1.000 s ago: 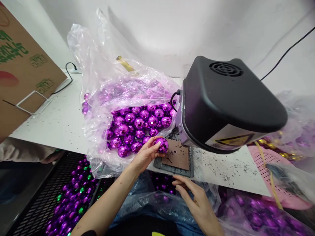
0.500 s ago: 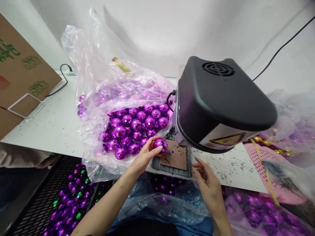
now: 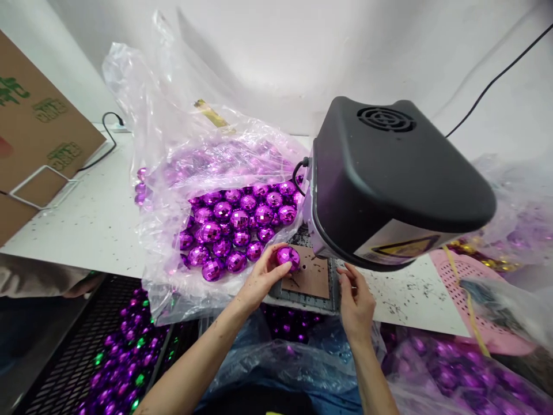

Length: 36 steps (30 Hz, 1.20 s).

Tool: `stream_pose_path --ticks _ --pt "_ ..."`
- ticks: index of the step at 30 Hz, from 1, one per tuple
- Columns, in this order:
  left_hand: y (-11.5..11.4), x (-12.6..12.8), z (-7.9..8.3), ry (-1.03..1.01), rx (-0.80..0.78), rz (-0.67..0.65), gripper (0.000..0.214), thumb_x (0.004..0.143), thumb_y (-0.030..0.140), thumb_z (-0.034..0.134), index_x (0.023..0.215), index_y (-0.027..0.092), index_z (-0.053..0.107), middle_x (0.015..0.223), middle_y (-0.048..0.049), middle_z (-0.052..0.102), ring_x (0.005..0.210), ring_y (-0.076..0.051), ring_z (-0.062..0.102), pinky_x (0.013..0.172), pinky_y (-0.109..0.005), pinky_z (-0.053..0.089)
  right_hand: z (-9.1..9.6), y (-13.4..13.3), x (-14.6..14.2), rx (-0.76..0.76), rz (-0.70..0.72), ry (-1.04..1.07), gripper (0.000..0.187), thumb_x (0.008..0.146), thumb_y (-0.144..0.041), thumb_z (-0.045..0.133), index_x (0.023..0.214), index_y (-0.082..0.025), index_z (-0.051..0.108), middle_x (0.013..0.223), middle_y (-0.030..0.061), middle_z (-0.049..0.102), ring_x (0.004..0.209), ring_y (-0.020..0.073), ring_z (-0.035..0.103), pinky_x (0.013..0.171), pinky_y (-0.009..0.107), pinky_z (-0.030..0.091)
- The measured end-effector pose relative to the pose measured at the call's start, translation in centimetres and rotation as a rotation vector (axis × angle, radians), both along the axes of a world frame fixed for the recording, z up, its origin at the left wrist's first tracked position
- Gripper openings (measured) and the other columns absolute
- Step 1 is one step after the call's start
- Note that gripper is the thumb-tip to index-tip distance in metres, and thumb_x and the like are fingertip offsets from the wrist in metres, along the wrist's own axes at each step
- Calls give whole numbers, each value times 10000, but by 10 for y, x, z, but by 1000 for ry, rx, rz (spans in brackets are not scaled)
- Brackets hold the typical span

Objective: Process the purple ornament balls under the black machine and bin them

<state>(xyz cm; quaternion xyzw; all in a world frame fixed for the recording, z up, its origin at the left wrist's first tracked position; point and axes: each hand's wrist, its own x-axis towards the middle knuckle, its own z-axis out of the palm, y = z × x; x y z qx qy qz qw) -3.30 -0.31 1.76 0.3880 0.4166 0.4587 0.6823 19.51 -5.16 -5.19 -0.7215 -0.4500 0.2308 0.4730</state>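
Note:
Between the thumb and fingers of my left hand point(image 3: 263, 275) is a shiny purple mirrored ball point(image 3: 288, 259), held over the left side of a brown board point(image 3: 313, 279). That board has a small hole and lies on a dark grey plate point(image 3: 302, 301) scattered with dark flecks. My right hand point(image 3: 356, 297) is beside the plate's right edge, its fingers bent loosely and apart, with nothing visible in them. To the left, many similar purple balls point(image 3: 222, 230) lie in an open clear plastic bag point(image 3: 159, 259). A black machine head point(image 3: 401, 167) with a warning label overhangs the board.
A cardboard box point(image 3: 38, 132) stands at the left. Below the table, a black crate point(image 3: 64, 340) holds small purple and green balls. A pink perforated basket point(image 3: 462, 288) is at the right, near bagged purple balls point(image 3: 458, 363). A person's hand point(image 3: 84, 285) shows at the far left.
My left hand has moved slightly right with the purple ball. My right hand has risen a little and its fingers have curled in beside the plate.

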Motion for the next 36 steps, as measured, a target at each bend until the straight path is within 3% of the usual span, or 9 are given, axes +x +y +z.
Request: stream_pose_path --ticks 4,10,14,21,27,36 --pt "1 2 -2 41 10 -23 550 818 485 839 1279 248 656 1198 -68 694 1111 -270 626 834 -334 550 -5 0 -3 12 -28 9 681 931 -715 485 1256 -142 658 1150 118 687 1011 151 661 844 255 508" --pt "5 10 -6 223 206 -28 511 846 349 826 1317 257 653 1296 -75 688 1205 -294 623 1091 -423 443 -9 0 -3 23 -53 20 666 927 -724 479 1201 -147 669 1137 106 691 1032 160 668 920 277 512" --pt "5 16 -3 449 289 -35 445 822 313 846 1229 243 680 1242 -96 716 1160 -338 646 1071 -478 448 -10 -1 -4 37 -45 15 632 939 -701 478 1164 -146 679 1147 110 686 1044 163 663 970 291 508" --pt "2 29 -14 741 658 -38 433 911 248 743 1315 213 590 1298 -105 692 1199 -299 637 1044 -469 497 -12 -1 -2 58 -30 4 589 956 -665 481 1136 -144 691 1120 117 690 1001 164 662 912 289 509" --pt "-2 37 -23 896 845 -40 518 903 242 772 1370 205 551 1375 -141 659 1275 -326 606 1098 -513 459 -15 0 -1 69 -7 -7 613 987 -674 462 1138 -121 679 1096 118 679 997 146 647 915 300 519" --pt "-1 33 -27 904 808 -36 491 914 277 765 1350 204 551 1365 -133 671 1281 -330 593 1229 -603 309 -13 -1 -1 64 7 29 665 981 -720 475 1133 -102 669 1099 108 657 1018 133 623 965 330 533"
